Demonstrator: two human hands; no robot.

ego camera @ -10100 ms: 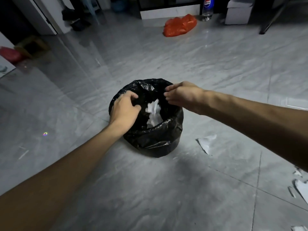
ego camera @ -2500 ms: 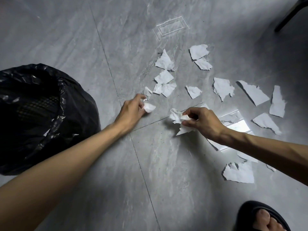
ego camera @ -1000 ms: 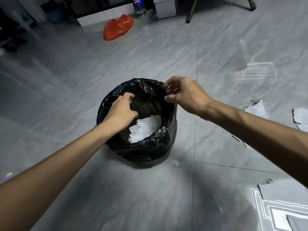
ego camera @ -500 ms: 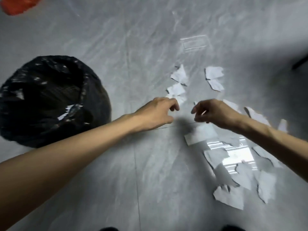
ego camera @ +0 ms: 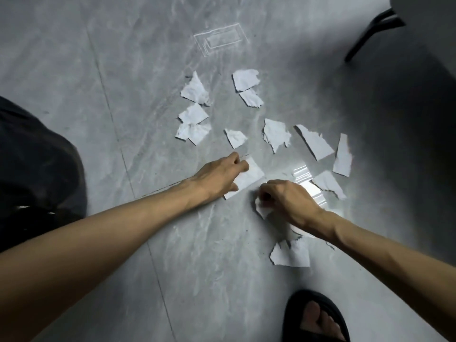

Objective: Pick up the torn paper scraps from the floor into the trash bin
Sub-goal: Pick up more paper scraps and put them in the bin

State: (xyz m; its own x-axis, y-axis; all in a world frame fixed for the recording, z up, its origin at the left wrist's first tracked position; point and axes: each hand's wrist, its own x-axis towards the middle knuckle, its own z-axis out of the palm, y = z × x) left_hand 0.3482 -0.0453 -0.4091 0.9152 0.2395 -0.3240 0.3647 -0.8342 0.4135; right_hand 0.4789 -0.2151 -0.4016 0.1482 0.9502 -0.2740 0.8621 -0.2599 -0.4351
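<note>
Several torn white paper scraps [ego camera: 276,134] lie scattered on the grey marble floor [ego camera: 123,70]. My left hand [ego camera: 219,176] is low at the floor with its fingers pinching a rectangular scrap [ego camera: 249,180]. My right hand [ego camera: 286,201] is just to the right of it, fingers curled round a small crumpled scrap [ego camera: 261,209]. The trash bin [ego camera: 37,174], lined with a black bag, stands at the left edge, partly cut off. Another scrap [ego camera: 291,254] lies under my right forearm.
My foot in a black sandal [ego camera: 315,317] stands at the bottom right. A black chair leg [ego camera: 370,30] reaches in at the top right corner. Bright light reflections show on the floor beside my right hand.
Both hands have dropped from above the scraps to the floor. The left now pinches a rectangular scrap, and the right has closed round a small crumpled one.
</note>
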